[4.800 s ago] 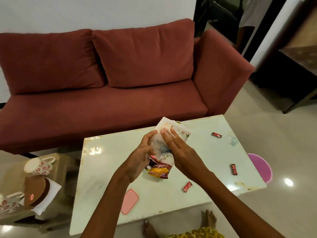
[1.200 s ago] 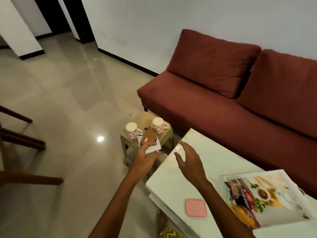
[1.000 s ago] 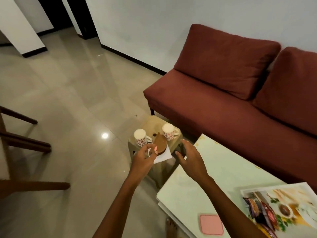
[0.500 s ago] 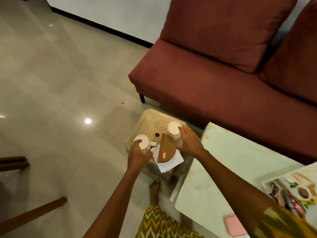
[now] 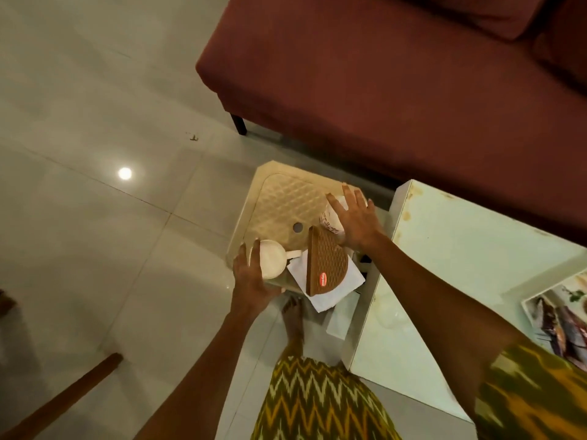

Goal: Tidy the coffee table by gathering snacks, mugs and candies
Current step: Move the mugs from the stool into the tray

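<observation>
Two white mugs with a red flower pattern stand on a beige plastic stool [image 5: 279, 204] beside the coffee table [image 5: 444, 249]. My left hand [image 5: 251, 277] wraps the near-left mug [image 5: 271, 260] from its left side. My right hand [image 5: 354, 222] covers the far-right mug [image 5: 330, 222], fingers spread over its rim and side. Between the mugs lies a brown half-round woven holder [image 5: 325, 265] on a white napkin [image 5: 330, 290]. A printed tray [image 5: 536, 300] with snack packets [image 5: 559, 325] sits at the table's right edge.
The dark red sofa [image 5: 397, 81] runs along the far side, close behind the stool and table. Tiled floor lies open to the left. A wooden chair leg [image 5: 63, 398] crosses the lower left. My bare foot [image 5: 292, 315] stands between stool and table.
I turned from the table to the stool. Both hands came down onto the mugs, and now my view has leaned closer over them; the left fingers curl further around their mug.
</observation>
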